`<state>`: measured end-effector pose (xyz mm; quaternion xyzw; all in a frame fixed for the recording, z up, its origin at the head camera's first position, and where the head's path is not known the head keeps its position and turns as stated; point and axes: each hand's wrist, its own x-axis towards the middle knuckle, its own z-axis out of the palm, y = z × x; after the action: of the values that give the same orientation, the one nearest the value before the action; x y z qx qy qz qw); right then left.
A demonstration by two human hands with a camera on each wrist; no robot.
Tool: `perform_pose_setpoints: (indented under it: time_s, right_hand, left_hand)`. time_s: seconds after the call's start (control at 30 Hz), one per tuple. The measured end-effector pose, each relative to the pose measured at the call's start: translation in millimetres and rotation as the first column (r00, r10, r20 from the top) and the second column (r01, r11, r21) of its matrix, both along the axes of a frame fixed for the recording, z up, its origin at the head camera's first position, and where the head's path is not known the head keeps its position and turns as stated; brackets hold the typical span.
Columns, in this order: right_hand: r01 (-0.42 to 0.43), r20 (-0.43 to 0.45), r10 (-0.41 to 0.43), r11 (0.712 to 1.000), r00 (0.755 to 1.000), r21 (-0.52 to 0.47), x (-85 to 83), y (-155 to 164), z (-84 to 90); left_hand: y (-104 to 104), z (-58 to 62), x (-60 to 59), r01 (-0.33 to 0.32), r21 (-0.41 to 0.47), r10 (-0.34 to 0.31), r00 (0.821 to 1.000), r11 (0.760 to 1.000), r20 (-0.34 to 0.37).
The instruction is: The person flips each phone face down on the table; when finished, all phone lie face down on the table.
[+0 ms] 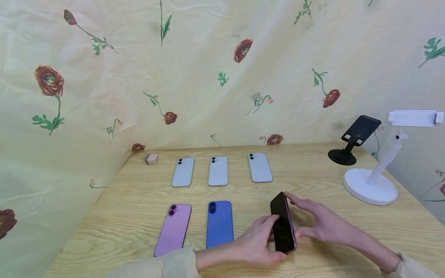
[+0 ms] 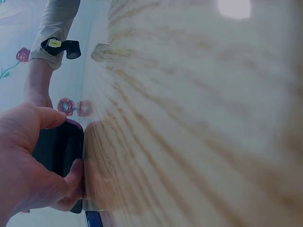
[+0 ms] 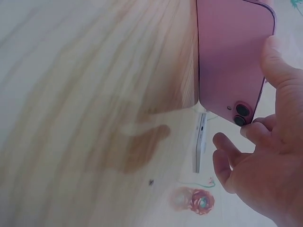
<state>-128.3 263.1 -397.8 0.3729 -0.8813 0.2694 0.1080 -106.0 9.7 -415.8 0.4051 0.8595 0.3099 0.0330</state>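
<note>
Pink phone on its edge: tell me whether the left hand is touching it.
Touching. The left wrist view shows the left hand gripping the pink phone, thumb over its top edge.

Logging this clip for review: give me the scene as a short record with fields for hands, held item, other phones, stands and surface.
held item: pink phone, tilted up on its long edge on the table, dark screen toward the left hand
left hand: grips the phone's near end
right hand: holds its far end and back
other phones: three silver in the far row; pink and blue in the near row, all backs up
stands: black, white
other: charger
</note>
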Motion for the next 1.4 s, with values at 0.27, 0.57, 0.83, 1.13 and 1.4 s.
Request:
perform_pose_setpoints:
  time_s: [0.27, 0.57, 0.83, 1.13, 1.4]
  right_hand:
    - [-0.053, 0.067, 0.055, 0.998, 0.996, -0.035, -0.7, -8.4, -0.9]
    - [-0.094, 0.119, 0.100, 0.994, 0.988, -0.056, 2.5, -17.8, 0.8]
    - [-0.098, 0.117, 0.105, 0.993, 0.988, -0.069, 3.5, -19.8, -3.1]
    - [-0.130, 0.170, 0.142, 0.988, 0.975, -0.084, 3.3, -22.8, -6.8]
    - [-0.133, 0.215, 0.145, 0.989, 0.966, -0.068, 1.3, -28.3, -8.6]
  left_hand:
    - [-0.1, -0.6, -5.3, 0.057, 0.135, -0.081, 0.981, 0.989, 0.178]
    - [-1.3, 2.5, -5.8, 0.036, 0.102, -0.051, 0.987, 0.994, 0.150]
    - [-3.8, 6.2, -5.6, 0.028, 0.105, -0.047, 0.982, 0.994, 0.185]
    - [-5.5, 7.4, -5.8, 0.007, 0.091, -0.024, 0.981, 0.996, 0.192]
    - [-8.0, 8.7, -5.1, -0.003, 0.098, -0.015, 0.982, 0.995, 0.188]
